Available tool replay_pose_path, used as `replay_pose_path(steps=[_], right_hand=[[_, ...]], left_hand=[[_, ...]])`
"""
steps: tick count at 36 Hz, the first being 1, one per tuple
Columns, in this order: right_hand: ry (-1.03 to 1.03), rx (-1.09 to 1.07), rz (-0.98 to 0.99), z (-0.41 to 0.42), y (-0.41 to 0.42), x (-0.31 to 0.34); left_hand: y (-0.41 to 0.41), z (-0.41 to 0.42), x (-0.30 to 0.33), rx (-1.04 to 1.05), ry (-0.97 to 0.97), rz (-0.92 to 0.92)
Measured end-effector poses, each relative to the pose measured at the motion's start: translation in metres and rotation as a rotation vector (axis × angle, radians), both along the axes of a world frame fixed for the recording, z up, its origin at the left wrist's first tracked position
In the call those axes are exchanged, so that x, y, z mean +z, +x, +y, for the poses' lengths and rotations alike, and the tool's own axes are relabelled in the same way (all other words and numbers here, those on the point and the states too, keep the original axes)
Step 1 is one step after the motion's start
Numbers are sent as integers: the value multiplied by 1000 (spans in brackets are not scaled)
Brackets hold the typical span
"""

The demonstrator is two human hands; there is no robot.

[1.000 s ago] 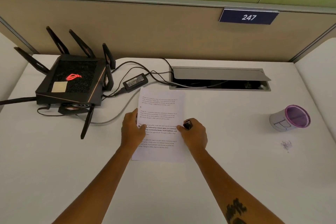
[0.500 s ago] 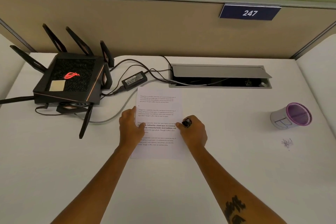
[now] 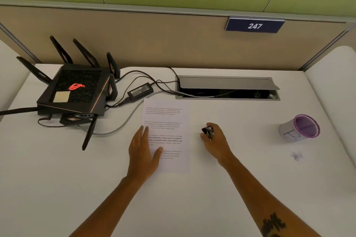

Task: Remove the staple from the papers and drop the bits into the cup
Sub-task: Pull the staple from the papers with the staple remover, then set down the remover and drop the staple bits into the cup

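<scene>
Item one: our left hand [image 3: 143, 152], fingers [image 3: 143, 131] straight and laid flat, thumb spread, pressing on the left edge of the papers [image 3: 167, 131] just below the centre of the frame.

Item two: our right hand [image 3: 216, 141], fingers curled around a small black and metal staple remover [image 3: 208, 131], its jaws pointing toward the upper left. This hand sits on the bare worktop [image 3: 231, 188] just right of the papers, apart from their right edge.

Item three: the papers, a white printed sheet or stack lying flat and portrait at centre frame, several blocks of text showing. We cannot make out a staple on them.

Item four: the cup [image 3: 300, 128], white with a purple rim and interior, tilted on its side at the right of the frame, mouth facing us, well apart from the right hand.

Item five: a small cluster of dark bits [image 3: 296, 156] on the worktop just below the cup.

Item six: a black router [image 3: 75, 90] with antennas, red emblem lit, at the upper left.

Item seven: a power adapter [image 3: 140, 90] with cables between router and papers.

Item eight: an open cable hatch [image 3: 227, 87] above the papers.

Item nine: a plate reading 247 [image 3: 254, 25] on the partition, upper right.
</scene>
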State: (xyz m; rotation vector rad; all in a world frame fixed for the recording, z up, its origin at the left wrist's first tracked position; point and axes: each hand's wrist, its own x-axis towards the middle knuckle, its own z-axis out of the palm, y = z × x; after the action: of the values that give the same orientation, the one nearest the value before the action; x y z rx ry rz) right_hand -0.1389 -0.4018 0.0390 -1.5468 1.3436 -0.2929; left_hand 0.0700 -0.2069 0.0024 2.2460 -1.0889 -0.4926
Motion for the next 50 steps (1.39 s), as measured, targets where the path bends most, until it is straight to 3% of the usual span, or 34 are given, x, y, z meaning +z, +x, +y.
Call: replay_pose_path(steps=[5, 16, 39, 50], right_hand=[[-163, 162, 144, -29, -31, -4], [-566, 380, 371, -107, -74, -4], [-640, 658, 518, -189, -74, 4], [-619, 634, 543, -186, -79, 2]], left_hand=[[-28, 13, -15, -95, -25, -83], [-74, 37, -21, -170, 43, -72], [-109, 42, -23, -167, 91, -145], [-113, 35, -18, -172, 128, -151]])
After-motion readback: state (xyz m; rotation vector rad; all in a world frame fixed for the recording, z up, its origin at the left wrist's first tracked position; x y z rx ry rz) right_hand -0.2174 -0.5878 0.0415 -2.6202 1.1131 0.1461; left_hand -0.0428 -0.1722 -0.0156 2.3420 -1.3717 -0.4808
